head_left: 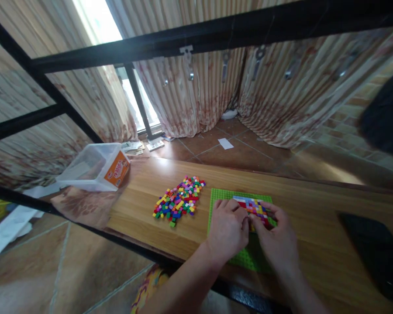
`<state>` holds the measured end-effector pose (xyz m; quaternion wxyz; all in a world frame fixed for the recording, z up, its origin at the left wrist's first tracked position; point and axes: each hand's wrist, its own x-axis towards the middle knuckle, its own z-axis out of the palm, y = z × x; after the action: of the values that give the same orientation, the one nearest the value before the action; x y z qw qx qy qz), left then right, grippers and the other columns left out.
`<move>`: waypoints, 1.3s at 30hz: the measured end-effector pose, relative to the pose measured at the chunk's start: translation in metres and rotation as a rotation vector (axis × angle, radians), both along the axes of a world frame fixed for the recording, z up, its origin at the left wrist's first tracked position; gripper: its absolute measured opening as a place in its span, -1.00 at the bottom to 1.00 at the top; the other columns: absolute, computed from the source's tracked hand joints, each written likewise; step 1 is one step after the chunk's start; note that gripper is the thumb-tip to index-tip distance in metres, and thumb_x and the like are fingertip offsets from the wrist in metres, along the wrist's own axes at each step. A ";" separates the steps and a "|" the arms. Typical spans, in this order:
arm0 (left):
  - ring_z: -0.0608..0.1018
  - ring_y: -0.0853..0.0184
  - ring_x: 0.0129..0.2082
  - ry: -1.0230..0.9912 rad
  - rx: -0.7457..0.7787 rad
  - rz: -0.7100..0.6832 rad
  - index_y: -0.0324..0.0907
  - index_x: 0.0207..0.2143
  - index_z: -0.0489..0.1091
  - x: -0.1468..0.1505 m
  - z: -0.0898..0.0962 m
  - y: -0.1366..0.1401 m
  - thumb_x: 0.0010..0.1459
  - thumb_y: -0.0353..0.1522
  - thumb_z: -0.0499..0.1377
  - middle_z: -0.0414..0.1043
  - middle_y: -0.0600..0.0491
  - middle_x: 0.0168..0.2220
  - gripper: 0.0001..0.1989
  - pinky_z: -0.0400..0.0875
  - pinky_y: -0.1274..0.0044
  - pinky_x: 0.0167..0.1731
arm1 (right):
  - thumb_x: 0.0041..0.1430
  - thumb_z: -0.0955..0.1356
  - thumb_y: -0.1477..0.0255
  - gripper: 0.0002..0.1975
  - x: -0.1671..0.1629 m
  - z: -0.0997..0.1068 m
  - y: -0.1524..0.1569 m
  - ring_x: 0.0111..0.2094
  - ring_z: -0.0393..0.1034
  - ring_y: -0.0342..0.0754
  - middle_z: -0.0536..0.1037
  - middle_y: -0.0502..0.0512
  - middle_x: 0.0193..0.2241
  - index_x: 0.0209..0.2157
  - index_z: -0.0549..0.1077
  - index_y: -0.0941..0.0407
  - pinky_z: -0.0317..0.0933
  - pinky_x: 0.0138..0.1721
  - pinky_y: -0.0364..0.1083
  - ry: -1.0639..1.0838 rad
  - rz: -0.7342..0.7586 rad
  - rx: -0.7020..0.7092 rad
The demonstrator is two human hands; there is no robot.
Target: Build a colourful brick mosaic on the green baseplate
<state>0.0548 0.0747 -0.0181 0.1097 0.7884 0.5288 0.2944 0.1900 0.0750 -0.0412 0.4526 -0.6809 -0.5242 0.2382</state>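
A green studded baseplate [244,261] lies on the wooden tabletop, with a patch of multicoloured toy bricks [249,202] built on it. My left hand [229,224] is over the left part of the patch, its fingers curled and closed; whatever is between the fingertips is hidden. From the right, my right hand [280,231] grips the brick patch, thumb near its front and fingers at its far right side. Both thumbs come close together over the bricks. To the left of the plate is a heap of small loose bricks [180,200] in many colours.
A clear plastic bin [85,168] with an orange label stands past the table's left end. A dark flat device [371,253] rests on the right of the table. A black metal bar [216,32] with hooks crosses above, before striped curtains [196,100].
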 end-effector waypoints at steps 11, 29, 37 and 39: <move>0.51 0.31 -0.31 -0.128 -0.014 0.188 -0.15 -0.39 0.49 -0.041 0.004 0.018 0.17 -0.49 0.09 0.48 0.01 -0.37 -0.82 0.38 0.49 -0.27 | -0.08 0.44 0.07 -0.42 0.009 0.000 -0.001 -0.24 0.47 0.10 0.57 0.22 -0.15 -0.06 0.51 0.11 0.32 -0.17 0.10 0.025 -0.016 -0.113; 0.55 0.16 -0.21 0.382 -0.308 0.544 -0.13 -0.36 0.52 -0.095 0.014 0.029 0.11 -0.46 0.10 0.53 -0.08 -0.24 -0.81 0.37 0.43 -0.21 | -0.08 0.45 0.22 -0.57 0.054 0.026 0.010 -0.43 0.42 -0.08 0.56 0.08 -0.41 -0.17 0.53 0.15 0.26 -0.42 -0.10 0.240 -0.230 0.040; 0.54 0.08 -0.17 0.400 -0.236 0.524 -0.15 -0.35 0.47 -0.097 0.012 0.035 0.14 -0.40 0.09 0.53 -0.11 -0.26 -0.86 0.37 0.37 -0.19 | -0.07 0.44 0.25 -0.64 0.054 0.030 0.012 -0.51 0.31 -0.14 0.50 0.01 -0.52 -0.23 0.55 0.16 0.19 -0.48 -0.12 0.277 -0.244 0.076; 0.54 0.08 -0.18 0.358 -0.206 0.535 -0.16 -0.33 0.44 -0.097 0.012 0.038 0.16 -0.40 0.08 0.53 -0.11 -0.27 -0.87 0.37 0.37 -0.19 | -0.07 0.44 0.26 -0.66 0.053 0.031 0.012 -0.51 0.32 -0.14 0.50 0.01 -0.53 -0.25 0.55 0.16 0.19 -0.47 -0.12 0.290 -0.233 0.089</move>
<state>-0.0418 0.1122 -0.0060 0.0132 0.6457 0.7548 0.1146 0.2434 0.0865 -0.0101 0.5775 -0.6749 -0.3812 0.2563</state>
